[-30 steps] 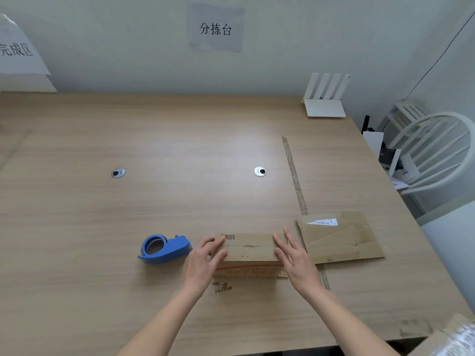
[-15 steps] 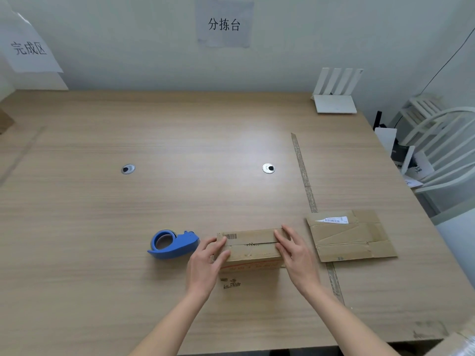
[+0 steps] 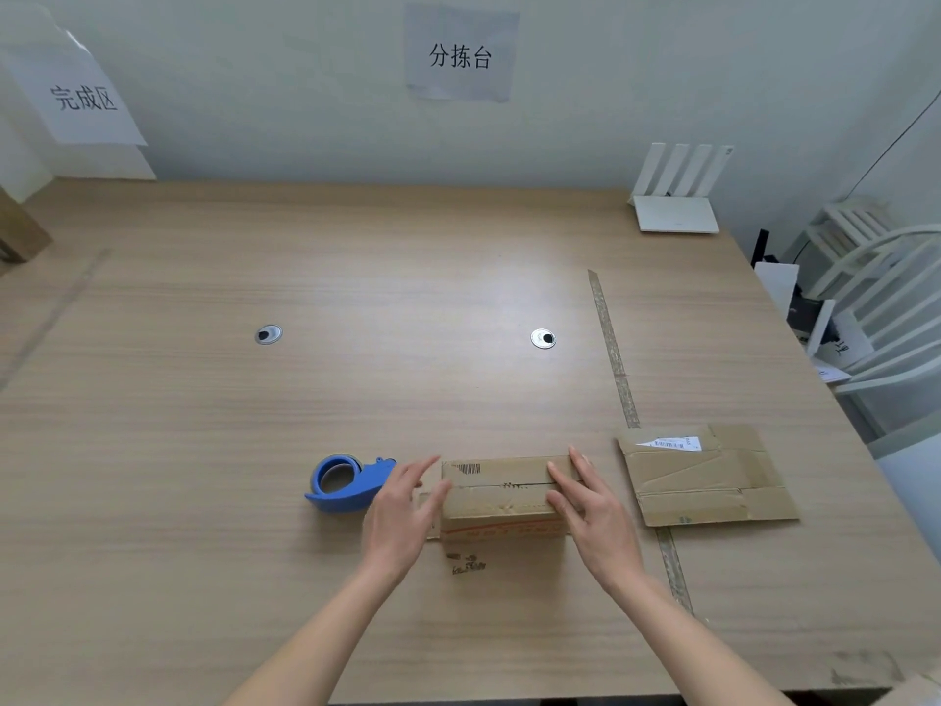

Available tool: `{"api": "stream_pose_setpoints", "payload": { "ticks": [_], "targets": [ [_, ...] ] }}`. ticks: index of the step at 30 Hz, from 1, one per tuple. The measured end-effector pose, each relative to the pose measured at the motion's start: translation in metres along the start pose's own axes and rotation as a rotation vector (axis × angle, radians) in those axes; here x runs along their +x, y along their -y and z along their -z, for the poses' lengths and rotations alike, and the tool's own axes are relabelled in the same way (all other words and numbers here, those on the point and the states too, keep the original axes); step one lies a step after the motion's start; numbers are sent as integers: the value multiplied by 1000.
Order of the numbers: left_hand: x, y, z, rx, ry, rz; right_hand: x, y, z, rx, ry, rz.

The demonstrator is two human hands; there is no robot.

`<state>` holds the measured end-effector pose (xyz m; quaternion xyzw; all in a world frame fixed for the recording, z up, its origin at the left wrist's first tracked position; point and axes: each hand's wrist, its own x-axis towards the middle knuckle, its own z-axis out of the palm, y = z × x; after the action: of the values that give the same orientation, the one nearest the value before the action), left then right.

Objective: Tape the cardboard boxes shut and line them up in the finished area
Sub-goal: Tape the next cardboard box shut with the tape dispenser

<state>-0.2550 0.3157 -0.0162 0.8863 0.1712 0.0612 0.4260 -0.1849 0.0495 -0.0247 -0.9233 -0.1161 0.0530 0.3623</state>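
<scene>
Both hands rest on a small cardboard box near the front edge of a wooden bench. Left hand lies at the box's left end, fingers straight and slightly spread, thumb touching the top edge. Right hand lies flat on the box's right end, fingers straight and close together, pressing the top flaps down. Neither hand curls around anything.

Brown and oblong, the box has its two top flaps folded shut, meeting in a seam that runs lengthwise. A black barcode is printed near its far left corner, small dark print sits along the seam, and a red line with red lettering too small to read crosses the near side.

Just left of the left hand sits a blue tape dispenser. To the right of the box lies a flattened cardboard box with a white barcode label near its far edge. A strip of tape runs along the bench top.

On the wall, a paper sign reads "分拣台"; another sign at far left reads "完成区". A white router stands at the bench's far right corner, and a white chair is beside the bench.
</scene>
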Motion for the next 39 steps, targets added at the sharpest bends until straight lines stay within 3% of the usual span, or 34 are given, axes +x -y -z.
{"api": "stream_pose_setpoints", "payload": {
  "ticks": [5,12,16,20,24,27,31,39],
  "targets": [
    [18,56,26,420,-37,58,-1,0,-1,-21,-9,-2],
    [40,96,27,829,165,45,1,-1,-2,-43,-1,-4],
    [46,89,38,640,206,90,2,1,-1,-124,-13,18],
    [43,55,61,383,185,-32,1,7,-1,-261,-51,39],
    [50,-2,79,315,170,-163,3,12,-3,-363,-82,100],
    [42,-50,78,272,186,-244,4,17,-3,-303,-36,133],
    [22,-92,56,376,381,-373,9,17,9,-200,19,114],
    [4,-91,26,391,497,-369,25,7,30,197,188,-12]
  ]
}}
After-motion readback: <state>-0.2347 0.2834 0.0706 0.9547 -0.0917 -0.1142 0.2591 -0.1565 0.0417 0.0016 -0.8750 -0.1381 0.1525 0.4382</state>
